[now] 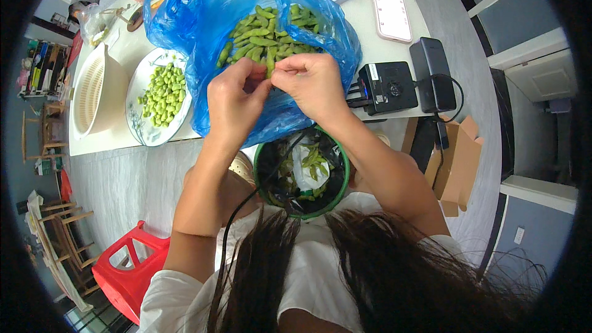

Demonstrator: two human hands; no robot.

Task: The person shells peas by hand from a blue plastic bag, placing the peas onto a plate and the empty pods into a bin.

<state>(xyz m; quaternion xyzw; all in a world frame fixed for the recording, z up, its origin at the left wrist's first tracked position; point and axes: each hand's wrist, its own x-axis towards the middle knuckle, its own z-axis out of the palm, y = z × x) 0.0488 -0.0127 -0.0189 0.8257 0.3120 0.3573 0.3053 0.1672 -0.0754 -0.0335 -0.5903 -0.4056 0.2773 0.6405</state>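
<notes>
A green edamame pod [270, 65] is pinched between both hands over the near side of a blue plastic bag [206, 31]. My left hand [237, 92] has its thumb and fingers closed on the pod's left side. My right hand [313, 83] grips it from the right with fingertips pressed together. More edamame pods [264, 32] fill the bag just beyond my fingers. To the left, shelled green beans [163, 94] lie heaped on a white plate [140, 132] with a patterned rim. Below my hands stands a green-rimmed bin [341, 194] lined with black plastic, holding emptied-looking pods [313, 163].
A cream plastic basket [98, 98] stands at the table's left edge. On the right are a phone [391, 12], a black box-shaped device [390, 88] with cables and a black power unit [433, 74]. A red stool [132, 268] and a cardboard box [459, 160] are on the floor.
</notes>
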